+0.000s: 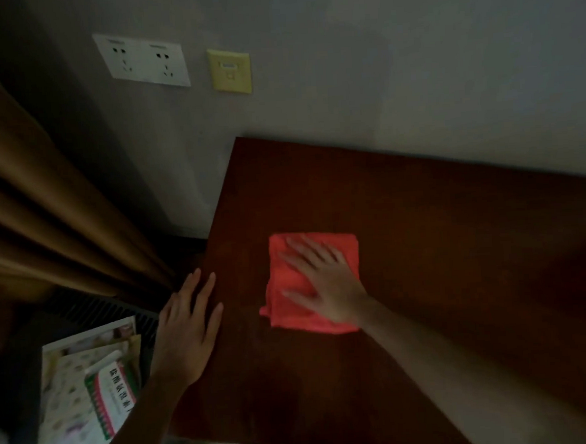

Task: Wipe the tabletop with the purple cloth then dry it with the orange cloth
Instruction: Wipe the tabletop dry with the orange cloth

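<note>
At tabletop [423,248] centre, the folded orange cloth [288,280] is pressed flat by the open right hand [326,281]; at 9 o'clock, the open left hand [188,331] is laid flat on the edge.

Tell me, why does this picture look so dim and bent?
Head view: the room is dim, so the tabletop reads nearly black at right; the orange cloth under the right hand stands out; fingers are slightly soft; the wide lens tilts the wall and sockets.

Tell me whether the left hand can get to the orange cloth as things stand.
Probably yes. The left hand lies flat at the tabletop's left edge, and only bare wood separates it from the orange cloth. The right hand presses on the cloth but leaves its left side uncovered.
</note>
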